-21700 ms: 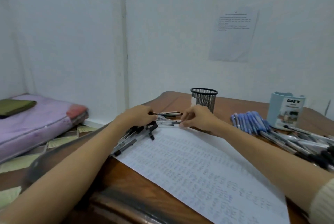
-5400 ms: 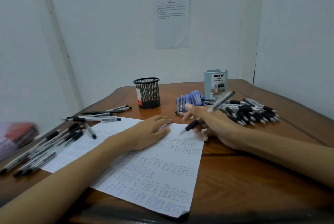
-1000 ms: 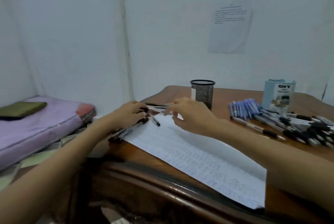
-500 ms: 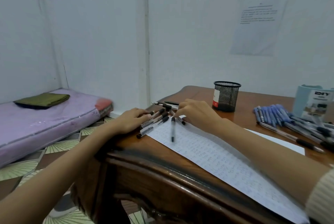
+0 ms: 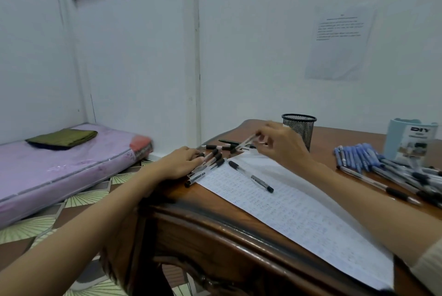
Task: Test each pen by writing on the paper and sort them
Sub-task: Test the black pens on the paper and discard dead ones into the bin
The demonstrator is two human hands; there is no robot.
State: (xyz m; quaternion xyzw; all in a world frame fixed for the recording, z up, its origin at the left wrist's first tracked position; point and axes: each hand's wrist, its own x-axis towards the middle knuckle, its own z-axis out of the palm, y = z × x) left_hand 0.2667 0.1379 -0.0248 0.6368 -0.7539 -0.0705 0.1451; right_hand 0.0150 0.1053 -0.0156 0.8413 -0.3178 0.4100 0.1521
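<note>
- Fingers of the left hand [image 5: 184, 163] lie straight and flat on a row of clear-barrelled, black-capped pens [image 5: 210, 163] at the left edge of the dark brown wooden table [image 5: 215, 221].
- The right hand [image 5: 281, 144] is raised over the table's far side. Its thumb and fingertips pinch one clear-barrelled pen [image 5: 245, 144], blurred, which tilts down to the left above a few pens lying flat [image 5: 221, 147].
- A single black-capped clear pen [image 5: 251, 176] lies slantwise on the white paper sheet covered in small handwriting [image 5: 299, 214], between the two hands and touching neither.
- Behind the right hand stands a black wire-mesh cup [image 5: 301, 128].
- To the right lie a bunch of blue pens [image 5: 354, 154] and, beside them, a heap of black-gripped pens [image 5: 411, 181], in front of a pale blue desk organiser [image 5: 411, 142].
- A printed notice [image 5: 339, 42] hangs on the white wall, and a pink mattress [image 5: 59, 166] with a folded green cloth [image 5: 63, 138] lies on the floor at left.
</note>
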